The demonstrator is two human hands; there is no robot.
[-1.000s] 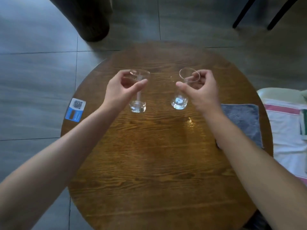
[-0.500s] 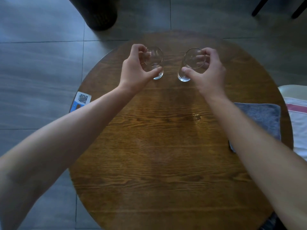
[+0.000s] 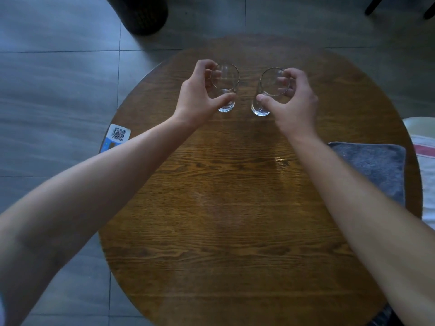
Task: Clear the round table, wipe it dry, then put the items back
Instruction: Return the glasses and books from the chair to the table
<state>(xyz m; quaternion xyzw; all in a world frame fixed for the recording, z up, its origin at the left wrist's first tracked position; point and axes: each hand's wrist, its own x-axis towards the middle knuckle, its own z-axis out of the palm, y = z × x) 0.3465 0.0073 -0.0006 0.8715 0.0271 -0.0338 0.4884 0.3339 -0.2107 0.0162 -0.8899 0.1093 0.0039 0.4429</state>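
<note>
While both our arms reach across the round wooden bench (image 3: 235, 208), each hand is wrapped around a clear drinking glass near the twelve o'clock edge. Our left hand (image 3: 197, 95) has its fingers (image 3: 224, 98) curled around the left glass (image 3: 224, 87), thumb in front and the rest behind; our right hand (image 3: 293, 100) is closed the same way on the right glass (image 3: 269, 90). Both glasses are plain, transparent tumblers with thin rims and thick bases (empty, as far as we can tell), standing side by side without touching. Whether their bases rest on the wood or hang just above it we cannot tell.

At three o'clock a folded grey cloth (image 3: 372, 168) lies flat on the bench, partly covered by our right forearm. A small wet patch (image 3: 282, 161) shines just beside that forearm. At nine o'clock a blue-and-white card with a QR code (image 3: 116, 137) sits at the rim, its lower part hidden by our left forearm. Beyond three o'clock a white fabric with a red stripe (image 3: 426, 149) is cut off by the frame. A dark round object (image 3: 141, 15) stands on the tiled floor at eleven o'clock, its top out of view.
</note>
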